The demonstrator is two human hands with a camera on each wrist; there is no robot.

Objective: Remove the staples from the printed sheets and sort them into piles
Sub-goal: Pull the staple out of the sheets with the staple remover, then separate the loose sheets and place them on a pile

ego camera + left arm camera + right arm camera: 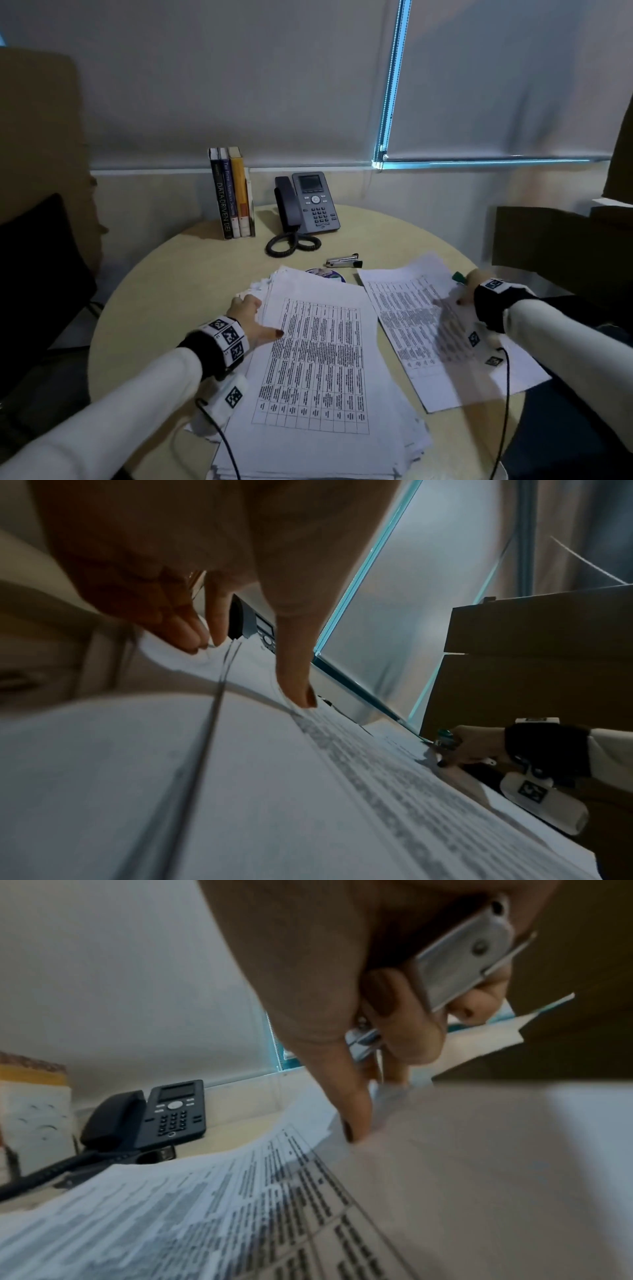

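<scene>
Sorting: loose sheet blurred over rt pile, looks mid-drop.
R hand: fingers curled on metal staple remover, green grip; thumb tip pressing paper.
L hand: fingers relaxed, tips on top-left edge of main stack, thumb flat on page.
Risk 1: sheet lands skewed/slides off table edge, pile sits near rim.
Risk 2: remover snags paper, tool + sheet in one hand.
Risk 3: main stack fanned, may shift.
</scene>
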